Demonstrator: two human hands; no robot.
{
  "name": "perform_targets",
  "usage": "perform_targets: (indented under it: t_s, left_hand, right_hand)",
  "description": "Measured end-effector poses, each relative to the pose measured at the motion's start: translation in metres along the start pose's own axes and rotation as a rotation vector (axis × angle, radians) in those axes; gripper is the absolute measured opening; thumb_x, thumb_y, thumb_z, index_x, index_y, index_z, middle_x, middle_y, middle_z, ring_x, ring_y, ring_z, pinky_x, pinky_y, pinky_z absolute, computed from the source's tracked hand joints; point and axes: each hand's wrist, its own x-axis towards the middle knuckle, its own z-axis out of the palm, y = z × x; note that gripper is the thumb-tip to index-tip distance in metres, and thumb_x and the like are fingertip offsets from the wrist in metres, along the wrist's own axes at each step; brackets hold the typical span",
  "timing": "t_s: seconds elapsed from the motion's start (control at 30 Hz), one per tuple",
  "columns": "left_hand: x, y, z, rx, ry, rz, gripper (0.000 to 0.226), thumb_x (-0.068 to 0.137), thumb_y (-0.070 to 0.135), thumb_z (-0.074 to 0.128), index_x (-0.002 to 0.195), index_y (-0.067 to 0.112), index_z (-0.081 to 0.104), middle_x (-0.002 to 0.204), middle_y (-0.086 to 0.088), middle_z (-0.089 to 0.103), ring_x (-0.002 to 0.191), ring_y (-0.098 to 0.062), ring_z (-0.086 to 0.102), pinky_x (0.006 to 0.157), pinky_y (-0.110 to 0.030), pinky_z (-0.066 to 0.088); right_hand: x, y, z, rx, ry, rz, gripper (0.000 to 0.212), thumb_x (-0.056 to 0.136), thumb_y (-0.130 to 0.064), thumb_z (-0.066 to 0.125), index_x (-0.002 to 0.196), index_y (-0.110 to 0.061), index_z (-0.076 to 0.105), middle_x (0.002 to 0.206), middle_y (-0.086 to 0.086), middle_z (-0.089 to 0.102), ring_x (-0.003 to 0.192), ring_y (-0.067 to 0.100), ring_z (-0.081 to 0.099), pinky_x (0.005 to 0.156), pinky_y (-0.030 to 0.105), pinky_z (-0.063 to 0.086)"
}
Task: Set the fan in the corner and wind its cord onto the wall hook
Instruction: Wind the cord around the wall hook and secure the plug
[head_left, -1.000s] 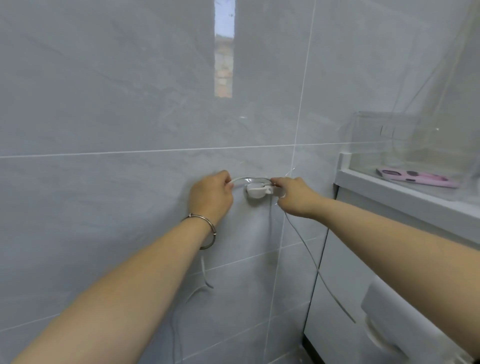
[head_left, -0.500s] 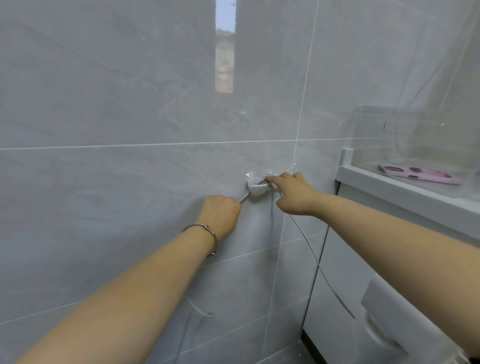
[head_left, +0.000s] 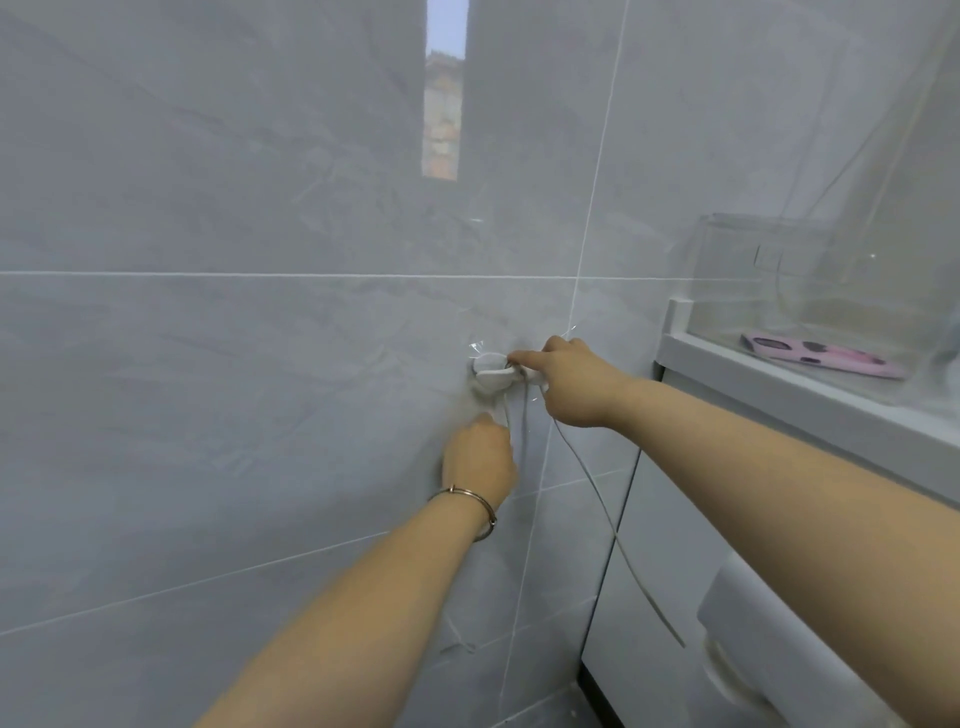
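A small white hook (head_left: 488, 375) sticks to the grey tiled wall (head_left: 260, 364). A thin white cord (head_left: 597, 499) loops over it and trails down to the lower right. My left hand (head_left: 480, 457), with a bracelet on the wrist, is just below the hook, fingers closed on the cord. My right hand (head_left: 569, 382) is at the hook's right side, pinching the cord there with the forefinger stretched toward the hook. The white fan (head_left: 753, 639) shows partly at the lower right, behind my right forearm.
A white cabinet (head_left: 675, 519) stands at the right against the wall. On its top (head_left: 779, 384) sits a clear plastic box (head_left: 779, 280) and a pink patterned item (head_left: 826, 356). A narrow window reflection (head_left: 444, 88) shows high on the wall.
My left hand has dropped from level with the hook's left side to below it, pulling the cord down. My right hand stayed at the hook's right side.
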Motion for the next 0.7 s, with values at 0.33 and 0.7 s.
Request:
perform_targets:
  t_s: [0.33,0.7]
  left_hand:
    - [0.010,-0.001,-0.002,-0.625,0.159,-0.275,0.017,0.086,0.022,0.058,0.082,0.007,0.066,0.086,-0.014,0.070,0.086,-0.034,0.062,0.073,-0.033,0.050]
    - [0.034,0.025,0.005,-1.341,-0.189,-0.526,0.037,0.092,-0.002,0.048,0.056,0.006,0.043,0.031,0.006,0.049,0.029,-0.002,0.051,0.049,-0.017,0.048]
  right_hand:
    - [0.000,0.008,-0.005,0.156,-0.028,0.042,0.063,0.087,-0.001,0.039,0.144,-0.028,0.034,0.133,0.012,0.038,0.122,0.029,0.041,0.088,0.024,0.035]
    - [0.000,0.084,-0.007,0.647,0.096,0.767,0.014,0.091,-0.007,0.041,0.083,0.001,0.050,0.093,0.018,0.055,0.071,0.028,0.057,0.055,0.030,0.043]
